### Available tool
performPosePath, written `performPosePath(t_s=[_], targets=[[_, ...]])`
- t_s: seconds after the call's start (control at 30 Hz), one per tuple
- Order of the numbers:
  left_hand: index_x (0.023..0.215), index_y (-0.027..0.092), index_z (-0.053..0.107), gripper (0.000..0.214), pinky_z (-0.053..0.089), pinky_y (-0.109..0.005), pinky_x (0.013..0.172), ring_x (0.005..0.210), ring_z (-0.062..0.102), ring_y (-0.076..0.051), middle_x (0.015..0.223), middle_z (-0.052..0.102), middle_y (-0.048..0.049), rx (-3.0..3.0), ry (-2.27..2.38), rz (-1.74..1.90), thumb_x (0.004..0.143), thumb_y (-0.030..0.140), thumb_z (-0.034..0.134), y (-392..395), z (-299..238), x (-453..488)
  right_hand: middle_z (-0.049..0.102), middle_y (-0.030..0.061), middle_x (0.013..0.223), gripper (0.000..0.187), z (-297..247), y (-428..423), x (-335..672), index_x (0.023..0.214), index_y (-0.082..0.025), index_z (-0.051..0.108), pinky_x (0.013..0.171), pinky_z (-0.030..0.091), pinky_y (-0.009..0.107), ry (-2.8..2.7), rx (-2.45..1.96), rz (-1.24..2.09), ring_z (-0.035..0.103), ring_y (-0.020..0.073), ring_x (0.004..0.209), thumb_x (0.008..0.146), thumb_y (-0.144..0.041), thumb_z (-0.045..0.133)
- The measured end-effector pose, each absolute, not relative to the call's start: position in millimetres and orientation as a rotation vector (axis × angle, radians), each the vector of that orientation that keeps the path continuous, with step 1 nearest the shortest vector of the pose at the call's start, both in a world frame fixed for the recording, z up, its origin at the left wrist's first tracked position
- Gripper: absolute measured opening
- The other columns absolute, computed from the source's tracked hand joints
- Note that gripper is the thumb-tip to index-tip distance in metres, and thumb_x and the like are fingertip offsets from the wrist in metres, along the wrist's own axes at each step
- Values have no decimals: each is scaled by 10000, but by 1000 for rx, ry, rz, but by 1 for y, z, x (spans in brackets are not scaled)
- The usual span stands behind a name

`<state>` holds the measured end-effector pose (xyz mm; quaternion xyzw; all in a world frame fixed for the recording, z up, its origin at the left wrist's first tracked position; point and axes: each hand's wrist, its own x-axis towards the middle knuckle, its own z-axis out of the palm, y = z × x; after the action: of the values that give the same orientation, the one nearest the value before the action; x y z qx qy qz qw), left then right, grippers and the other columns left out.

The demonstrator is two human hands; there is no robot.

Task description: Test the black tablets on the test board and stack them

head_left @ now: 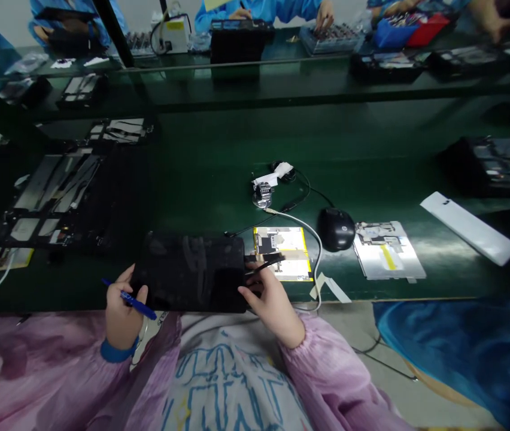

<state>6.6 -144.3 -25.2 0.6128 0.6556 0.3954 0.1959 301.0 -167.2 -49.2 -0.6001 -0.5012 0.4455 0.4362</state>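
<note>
A black tablet-like panel (192,272) with a smudged, glossy face lies tilted at the table's front edge. Its left end is gripped by my left hand (123,311), which also has a blue pen (136,304) between the fingers. On the right end, my right hand (273,299) closes around the edge, with a dark, thin strip or tool (266,263) by its fingers that I cannot make out clearly. Just beyond my right hand lies a battery pack (297,242) with yellow edges, and a white cable (318,230) curves past it.
A black mouse (336,229), a silver plate part (389,251) and a long white strip (469,228) lie to the right. A small metal counter (263,194) sits mid-table. Opened device housings (57,191) are stacked at left. Co-workers in blue sleeves (277,9) sit across a shelf.
</note>
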Motion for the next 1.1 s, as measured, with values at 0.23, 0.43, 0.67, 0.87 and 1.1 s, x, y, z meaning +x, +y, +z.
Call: performPosePath(t_s=[0.23, 0.43, 0.67, 0.87, 1.1], targets=[[787, 218, 394, 235, 381, -565, 1081, 1339, 448, -340, 1363, 536, -181, 2182, 1835, 1022, 799, 192, 627, -117, -3, 20, 666, 106, 1059, 461, -43, -135, 314, 1213, -189, 527, 643, 560, 337, -1173, -1418, 1126, 637, 172, 712, 801, -373, 620], [854, 215, 459, 73, 450, -453, 1034, 1118, 631, -238, 1148, 669, -99, 2352, 1090, 610, 876, 197, 526, -74, 42, 118, 687, 52, 804, 280, -26, -112, 341, 1067, -183, 630, 666, 528, 342, -1258, -1487, 945, 653, 190, 701, 877, -368, 538], [783, 205, 447, 122, 460, -270, 663, 660, 581, -145, 713, 592, 20, 2082, 875, 194, 841, 227, 552, -26, 18, 204, 674, 19, 798, 230, -27, -118, 358, 1079, -207, 616, 664, 534, 316, -1290, -1473, 873, 639, 166, 683, 891, -314, 537], [754, 201, 451, 124, 418, -344, 853, 749, 556, -167, 715, 572, 17, 2225, 1039, 201, 799, 146, 553, -21, 6, 203, 647, 122, 1161, 283, -49, -124, 372, 1137, -203, 656, 938, 483, 470, -1869, -1521, 474, 570, 269, 1124, 937, -222, 457], [788, 202, 475, 159, 221, -516, 1076, 887, 581, -197, 810, 631, 4, 2317, 1114, -98, 737, 52, 492, -17, 3, 214, 598, 110, 1300, 319, -57, -133, 372, 1234, -226, 626, 1067, 368, 511, -2106, -1656, 275, 513, 288, 1236, 955, -271, 479]])
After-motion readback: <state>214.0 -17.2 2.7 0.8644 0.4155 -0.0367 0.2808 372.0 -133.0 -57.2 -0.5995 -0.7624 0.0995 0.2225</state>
